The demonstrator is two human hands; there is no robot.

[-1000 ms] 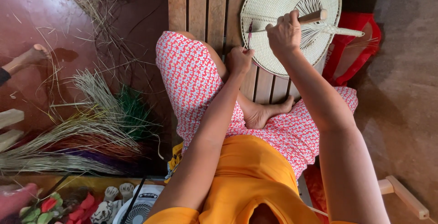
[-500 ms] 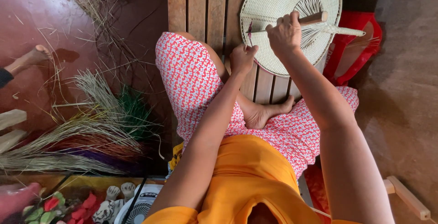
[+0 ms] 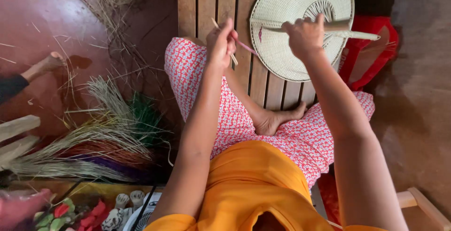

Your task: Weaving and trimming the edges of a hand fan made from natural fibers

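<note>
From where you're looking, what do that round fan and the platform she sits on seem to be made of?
The round fan looks like pale woven plant fibre, straw or palm leaf, judging by its fine matte plaiting and radiating ribs near the handle, which the right hand grips. The platform looks like bare wooden slats, with visible grain and dark gaps between boards.

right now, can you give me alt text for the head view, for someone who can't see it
A person sitting cross-legged on a slatted wooden bench holds a round woven fan by its handle with the right hand, while the left hand pinches a thin pink strip at the fan's edge. Bundles of dried and dyed grass lie on the red floor.
</note>
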